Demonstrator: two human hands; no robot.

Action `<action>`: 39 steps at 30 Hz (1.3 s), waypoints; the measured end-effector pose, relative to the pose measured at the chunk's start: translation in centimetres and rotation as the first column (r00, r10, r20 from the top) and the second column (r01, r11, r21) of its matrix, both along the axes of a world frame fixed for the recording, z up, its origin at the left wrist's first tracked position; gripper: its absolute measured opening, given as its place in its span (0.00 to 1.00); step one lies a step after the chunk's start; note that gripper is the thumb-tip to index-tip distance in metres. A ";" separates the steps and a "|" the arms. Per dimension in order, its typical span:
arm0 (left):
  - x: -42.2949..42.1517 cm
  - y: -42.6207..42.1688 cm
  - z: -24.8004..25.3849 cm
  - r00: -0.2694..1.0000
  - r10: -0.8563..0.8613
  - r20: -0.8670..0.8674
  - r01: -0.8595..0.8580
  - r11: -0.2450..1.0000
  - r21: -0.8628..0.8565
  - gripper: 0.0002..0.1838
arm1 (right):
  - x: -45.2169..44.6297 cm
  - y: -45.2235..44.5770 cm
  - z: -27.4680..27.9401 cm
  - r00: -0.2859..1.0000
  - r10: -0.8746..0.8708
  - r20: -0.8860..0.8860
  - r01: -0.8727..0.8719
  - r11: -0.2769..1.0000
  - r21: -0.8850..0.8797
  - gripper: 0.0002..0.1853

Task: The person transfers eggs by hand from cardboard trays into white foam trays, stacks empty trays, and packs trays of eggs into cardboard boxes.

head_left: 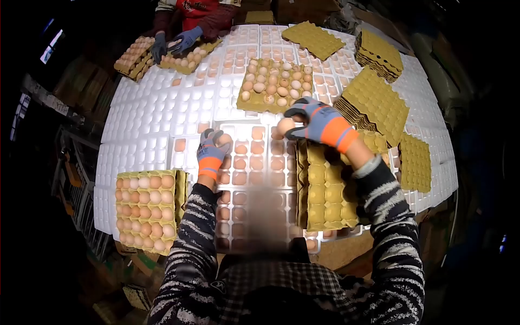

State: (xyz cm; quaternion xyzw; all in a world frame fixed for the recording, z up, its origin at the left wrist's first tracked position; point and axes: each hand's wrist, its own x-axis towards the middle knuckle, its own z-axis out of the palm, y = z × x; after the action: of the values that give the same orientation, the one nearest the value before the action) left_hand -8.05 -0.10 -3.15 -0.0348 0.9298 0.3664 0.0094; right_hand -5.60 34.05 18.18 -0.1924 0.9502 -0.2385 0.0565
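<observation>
My left hand (211,151), in a grey and orange work glove, is closed around an egg (223,141) over the white foam trays. My right hand (320,122), gloved alike, grips another egg (285,126) between thumb and fingers, farther right. Below and between the hands lies a white foam tray (248,147) with eggs in its wells. Just beyond the right hand, a yellow pulp egg tray (244,104) full of eggs rests on the foam. A stack of yellow pulp trays (327,189) sits partly under my right forearm.
Egg-filled pulp trays (174,181) are stacked at the left edge. More pulp trays (378,102) are piled on the right, with another stack (378,54) behind. At the far left, a co-worker's gloved hands (187,41) are at another egg tray (187,62).
</observation>
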 end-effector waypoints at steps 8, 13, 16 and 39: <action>-3.4 1.2 -2.4 0.995 -0.039 -0.094 0.057 0.978 0.202 0.23 | -10.1 -16.5 -17.0 0.994 0.058 0.092 -0.097 0.847 0.523 0.19; -5.0 1.4 -2.4 0.991 -0.098 0.087 0.088 0.990 0.111 0.27 | -13.4 -16.6 -17.0 0.990 -0.133 0.052 0.101 0.909 0.404 0.19; -7.3 0.8 -3.8 0.962 0.115 -0.248 0.025 0.866 0.499 0.32 | -14.1 -18.2 -17.7 0.987 -0.158 0.001 0.156 0.978 0.141 0.21; -10.3 3.5 -3.1 0.951 -0.298 -0.081 0.199 0.792 -0.577 0.25 | -18.4 -22.5 -15.6 0.874 -0.200 -0.442 0.153 0.978 -0.141 0.23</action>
State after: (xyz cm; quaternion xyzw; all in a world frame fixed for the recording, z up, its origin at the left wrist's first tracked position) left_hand -18.30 3.36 -6.23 0.1180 0.9898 0.0737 -0.0313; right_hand -24.05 11.59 2.59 -0.1577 0.9373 -0.2390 -0.1989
